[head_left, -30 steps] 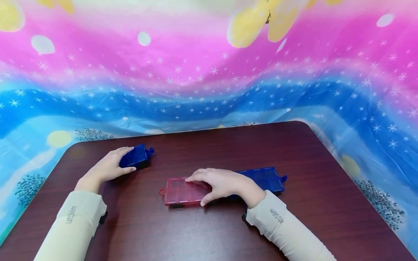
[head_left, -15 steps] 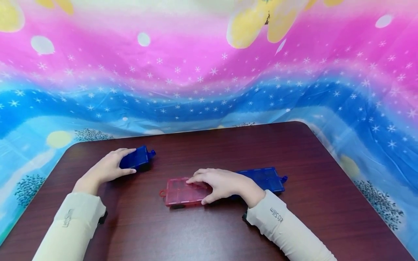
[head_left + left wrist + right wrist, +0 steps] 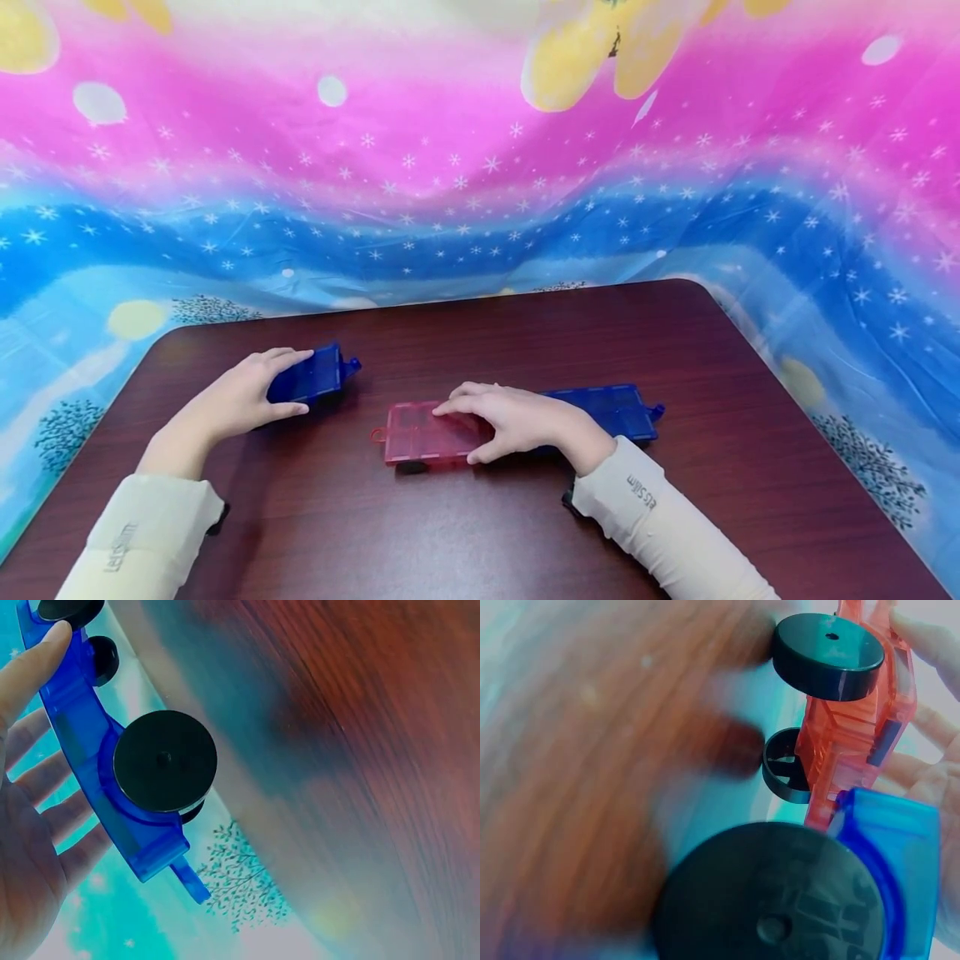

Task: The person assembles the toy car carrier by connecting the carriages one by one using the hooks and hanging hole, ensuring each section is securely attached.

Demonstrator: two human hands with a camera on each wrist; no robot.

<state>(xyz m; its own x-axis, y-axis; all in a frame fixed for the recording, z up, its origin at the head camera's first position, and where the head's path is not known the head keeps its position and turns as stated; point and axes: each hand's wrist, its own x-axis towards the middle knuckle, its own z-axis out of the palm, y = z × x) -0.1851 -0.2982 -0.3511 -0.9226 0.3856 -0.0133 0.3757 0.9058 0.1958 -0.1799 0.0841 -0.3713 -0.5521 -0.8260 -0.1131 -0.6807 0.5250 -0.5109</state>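
A blue see-through toy car base [image 3: 322,371] with black wheels [image 3: 165,761] and a small hook at its end is at the back left of the table. My left hand [image 3: 228,400] grips it, thumb on the near side and fingers on the far side. Near the middle, my right hand [image 3: 525,421] holds a red see-through toy car base [image 3: 420,433], which has a ring facing left. Behind it, partly hidden under the right hand and wrist, lies a second blue car base [image 3: 615,412]; in the right wrist view its end [image 3: 900,832] meets the red base's end.
A dark brown wooden table [image 3: 420,533] with rounded back corners carries everything. A colourful snowflake-patterned cloth [image 3: 450,183] hangs behind it and along both sides. Between the left blue base and the red base a short stretch of tabletop shows.
My left hand has drawn the blue car base slightly nearer, its forearm shifting left and down. The red and second blue bases have slid a little to the right with my right hand.
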